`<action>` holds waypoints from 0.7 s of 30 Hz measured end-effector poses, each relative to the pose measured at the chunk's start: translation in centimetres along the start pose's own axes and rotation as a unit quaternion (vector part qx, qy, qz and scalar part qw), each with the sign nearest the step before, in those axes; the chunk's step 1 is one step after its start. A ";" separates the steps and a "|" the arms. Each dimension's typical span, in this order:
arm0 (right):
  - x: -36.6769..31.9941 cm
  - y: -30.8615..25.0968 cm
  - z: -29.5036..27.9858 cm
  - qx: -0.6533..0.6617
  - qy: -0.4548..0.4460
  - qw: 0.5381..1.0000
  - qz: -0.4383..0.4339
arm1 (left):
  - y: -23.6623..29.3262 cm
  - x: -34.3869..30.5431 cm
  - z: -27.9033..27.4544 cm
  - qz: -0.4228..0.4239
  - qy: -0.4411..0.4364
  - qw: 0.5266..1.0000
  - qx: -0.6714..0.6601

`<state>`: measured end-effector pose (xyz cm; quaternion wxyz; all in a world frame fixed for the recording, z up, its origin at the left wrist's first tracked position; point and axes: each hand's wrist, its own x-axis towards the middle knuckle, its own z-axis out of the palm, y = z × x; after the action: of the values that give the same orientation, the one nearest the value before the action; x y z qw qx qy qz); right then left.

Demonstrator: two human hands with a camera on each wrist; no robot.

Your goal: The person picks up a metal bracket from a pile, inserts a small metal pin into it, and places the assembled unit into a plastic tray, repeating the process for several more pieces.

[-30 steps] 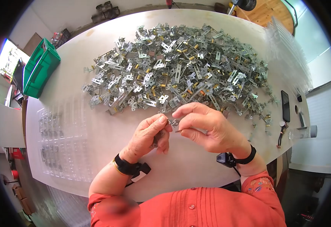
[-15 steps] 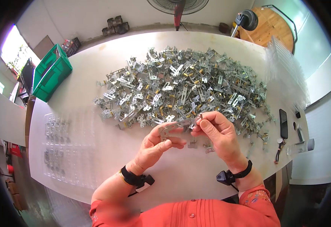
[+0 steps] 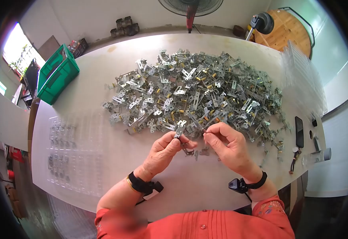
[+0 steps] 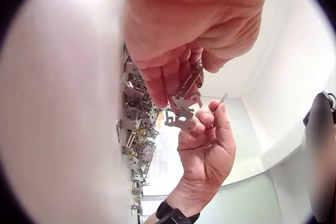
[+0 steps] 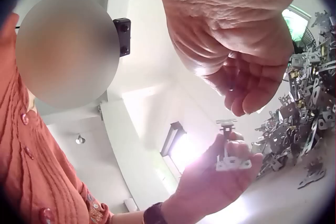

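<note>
The left hand (image 3: 160,154) pinches metal brackets (image 3: 179,129) between thumb and fingers, just in front of the heap of metal parts (image 3: 205,85). In the left wrist view a holed plate (image 4: 181,119) sticks out from that grip. Close by on the right, the right hand (image 3: 232,150) has thumb and forefinger together; the left wrist view shows a thin two-pronged piece (image 4: 224,98) pinched at its fingertips. A gap separates the hands. The right wrist view shows the left hand (image 5: 212,184) holding a bracket (image 5: 231,163) below the right hand (image 5: 236,40), whose curled fingers hide its own piece.
Clear plastic trays (image 3: 76,155) with parts in some cells lie at the left, a green bin (image 3: 58,81) at the back left. At the right are stacked clear trays (image 3: 303,79), a phone (image 3: 299,132) and a keychain (image 3: 293,161). A few loose parts (image 3: 203,151) lie between the hands.
The hands have moved apart. Half a second ago a long bracket spanned them; now the left hand's brackets stand more upright, and the right hand's fingertips have come down slightly.
</note>
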<state>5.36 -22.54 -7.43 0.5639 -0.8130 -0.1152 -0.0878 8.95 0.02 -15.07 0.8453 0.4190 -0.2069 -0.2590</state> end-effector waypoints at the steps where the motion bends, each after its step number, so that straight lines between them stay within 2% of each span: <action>1: -0.2 -0.9 0.2 0.078 -0.020 0.994 0.070 | 0.0 -0.1 0.0 -0.003 -0.001 1.000 -0.002; 2: -0.4 -1.5 0.3 0.155 -0.039 0.977 0.138 | 0.0 -0.2 -0.1 -0.037 -0.005 0.999 -0.033; 3: -0.5 -1.8 0.4 0.156 -0.036 0.977 0.142 | -0.1 -0.2 -0.1 -0.071 -0.009 0.995 -0.065; 5: -0.6 -2.0 0.5 0.044 -0.076 0.990 0.108 | 0.0 -0.3 0.4 -0.090 0.005 0.994 -0.065; 7: -0.7 -1.8 0.8 0.050 -0.078 0.990 0.107 | 0.1 -0.3 0.6 -0.106 0.020 0.992 -0.065; 9: -0.6 -1.9 0.7 -0.001 -0.101 0.989 0.104 | 0.2 -0.3 0.6 -0.115 0.021 0.991 -0.060; 21: -0.7 -2.0 1.0 -0.023 -0.103 0.990 0.094 | 0.7 -0.3 1.1 -0.132 0.083 0.987 0.027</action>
<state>4.17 -20.98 -6.22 0.5360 -0.8376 -0.0941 0.0474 8.27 -0.12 -13.88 0.8064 0.4853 -0.0853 -0.3269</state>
